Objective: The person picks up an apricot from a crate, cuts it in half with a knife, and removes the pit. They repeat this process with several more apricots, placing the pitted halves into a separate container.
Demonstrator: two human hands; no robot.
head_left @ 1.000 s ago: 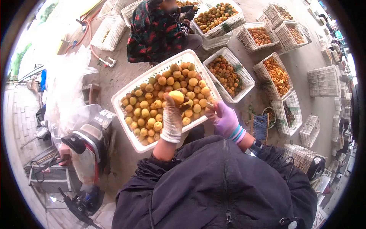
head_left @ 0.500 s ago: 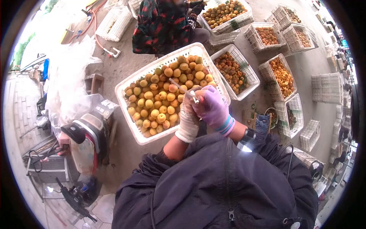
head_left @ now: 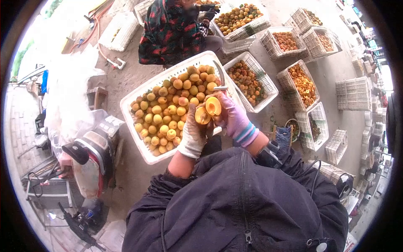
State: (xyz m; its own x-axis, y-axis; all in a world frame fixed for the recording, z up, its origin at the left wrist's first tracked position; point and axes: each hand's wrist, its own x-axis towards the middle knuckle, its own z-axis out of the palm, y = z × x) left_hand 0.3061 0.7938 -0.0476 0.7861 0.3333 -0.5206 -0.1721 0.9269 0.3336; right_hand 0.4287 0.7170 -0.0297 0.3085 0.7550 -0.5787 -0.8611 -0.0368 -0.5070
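Observation:
My left hand (head_left: pixel 192 133), in a whitish work glove, is closed on one half of a split apricot (head_left: pixel 202 116). In the purple glove, my right hand (head_left: pixel 235 115) pinches the other apricot half (head_left: pixel 213 106), its orange cut face showing. A knife (head_left: pixel 219 72) with a curved blade also sits in my right hand, its blade pointing away from me. Both halves are close together, near the right side of a white plastic crate (head_left: pixel 126 107) heaped with whole apricots (head_left: pixel 168 111).
A person in a patterned jacket (head_left: pixel 168 33) sits beyond the crate. Crates of fruit stand to the right, including one with cut orange halves (head_left: pixel 303 84). A scooter (head_left: pixel 90 155) is at left. Stacked crates (head_left: pixel 353 94) stand farther right.
The apricot, hidden between my hands earlier, now shows as two halves opened apart. The knife blade has swung from pointing up-left over the fruit to farther right.

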